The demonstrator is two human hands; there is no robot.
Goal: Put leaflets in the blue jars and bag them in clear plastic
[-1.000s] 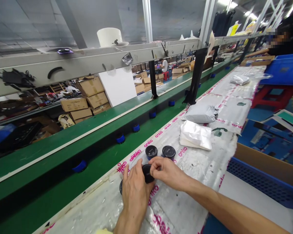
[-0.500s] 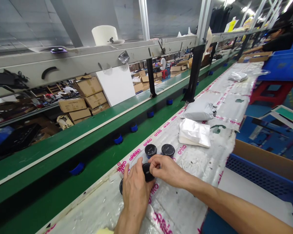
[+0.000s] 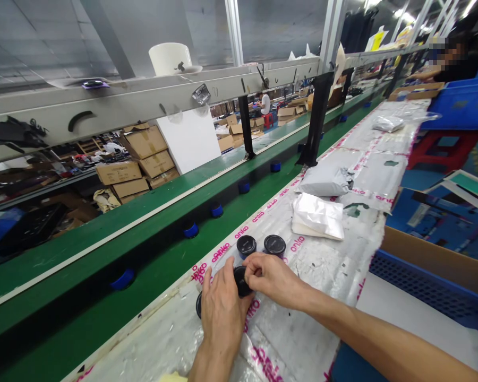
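My left hand (image 3: 223,305) is wrapped round the side of a round, black-topped piece (image 3: 242,281) on the plastic-covered bench. The thumb and fingertips of my right hand (image 3: 269,276) are pinched at the right edge of its top; anything small between them is hidden. Just beyond my hands stand two similar round pieces, a left one (image 3: 246,245) and a right one (image 3: 274,245), both with black tops. Another dark round piece (image 3: 199,305) shows partly from behind my left hand.
Several blue round pieces (image 3: 190,229) sit spaced along the green conveyor (image 3: 155,260) at left. Farther up the bench lie white plastic bags (image 3: 317,216) and a grey packet (image 3: 325,181). A blue crate (image 3: 426,286) stands at right. A person (image 3: 462,61) is at the far right.
The blue pieces on the green conveyor have shifted slightly toward the near left. My hands keep almost the same pose on the black-topped piece. The person at the far right has shifted.
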